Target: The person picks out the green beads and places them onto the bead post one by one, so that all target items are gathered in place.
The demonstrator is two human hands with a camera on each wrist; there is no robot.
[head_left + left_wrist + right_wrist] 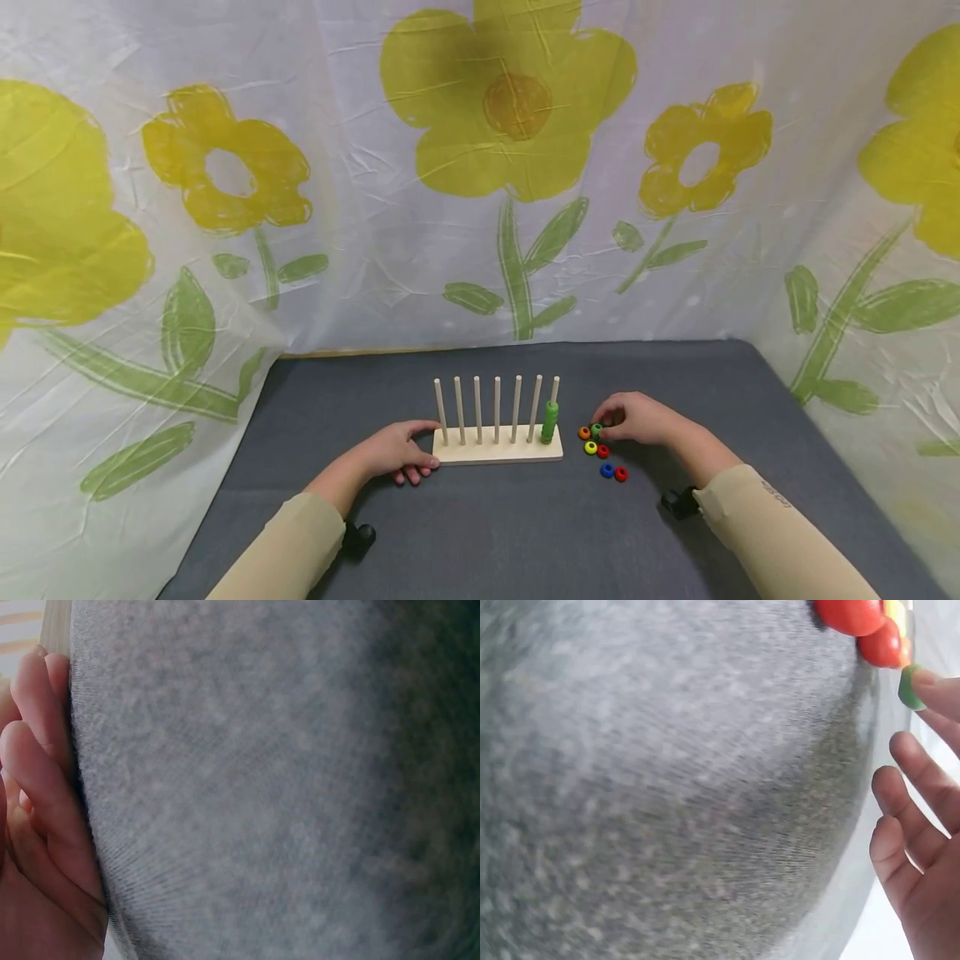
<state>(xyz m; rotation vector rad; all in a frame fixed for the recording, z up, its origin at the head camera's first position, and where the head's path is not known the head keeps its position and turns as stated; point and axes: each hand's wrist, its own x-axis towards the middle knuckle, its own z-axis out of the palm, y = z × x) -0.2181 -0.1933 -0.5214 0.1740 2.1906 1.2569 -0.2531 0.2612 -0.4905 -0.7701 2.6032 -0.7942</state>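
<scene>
A wooden peg stand (497,452) with a row of upright pegs sits mid-table; green beads (550,422) are stacked on its rightmost peg. My left hand (393,454) holds the left end of the base, index finger along the back corner and thumb at the front corner. To the right of the stand, my right hand (637,418) pinches a green bead (596,431) between thumb and index finger. That green bead (909,688) also shows at the fingertips in the right wrist view, the other fingers loosely bent. In the left wrist view the left hand's fingers (45,765) lie against the cloth.
Near the right hand lie an orange bead (584,433), a yellow bead (591,448), a blue bead (607,471) and two red beads (621,474). A dark grey cloth (487,533) covers the table, and a flower-printed curtain (360,275) hangs behind it.
</scene>
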